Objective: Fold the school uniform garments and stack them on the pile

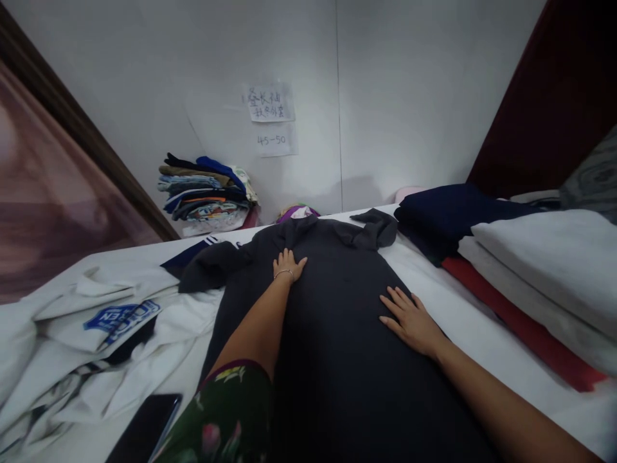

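Observation:
A dark grey long-sleeved garment (332,308) lies spread over the white surface in front of me, its far end toward the wall. One sleeve (212,263) is bunched at the left, the other (378,228) crumpled at the far right. My left hand (289,265) rests flat on the upper left of the cloth, fingers apart, a thin bracelet at its wrist. Near the garment's right edge, my right hand (409,320) also lies flat with spread fingers. Neither hand grips the fabric. The garment's near end runs out of view.
A white garment with blue print (120,321) lies crumpled at left, a phone (144,427) near it. On the right are folded clothes in navy (448,209), white (554,251) and red (520,328). A clothes stack (207,193) and handwritten paper signs (270,103) are at the wall.

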`<move>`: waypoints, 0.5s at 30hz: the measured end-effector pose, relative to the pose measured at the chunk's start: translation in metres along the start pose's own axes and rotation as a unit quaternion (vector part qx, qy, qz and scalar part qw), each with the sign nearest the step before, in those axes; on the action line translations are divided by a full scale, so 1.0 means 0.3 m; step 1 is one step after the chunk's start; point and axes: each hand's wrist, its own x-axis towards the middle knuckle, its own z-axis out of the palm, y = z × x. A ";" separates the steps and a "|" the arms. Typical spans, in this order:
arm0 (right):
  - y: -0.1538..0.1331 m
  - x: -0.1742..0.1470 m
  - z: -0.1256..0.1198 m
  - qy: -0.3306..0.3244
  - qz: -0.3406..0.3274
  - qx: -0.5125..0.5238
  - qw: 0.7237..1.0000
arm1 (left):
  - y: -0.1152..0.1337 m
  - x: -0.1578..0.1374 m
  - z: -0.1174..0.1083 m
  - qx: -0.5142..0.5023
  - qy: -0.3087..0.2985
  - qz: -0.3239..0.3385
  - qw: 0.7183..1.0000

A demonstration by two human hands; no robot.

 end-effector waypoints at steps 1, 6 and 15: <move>-0.001 0.001 -0.002 0.000 0.000 0.001 1.000 | -0.006 0.004 -0.002 0.001 -0.001 0.004 1.000; -0.008 0.001 -0.009 -0.004 0.001 0.006 1.000 | 0.031 -0.057 -0.024 0.035 0.025 0.024 0.999; 0.039 0.004 -0.016 -0.007 0.092 0.011 0.996 | 0.094 -0.300 0.026 0.023 -0.033 0.200 0.979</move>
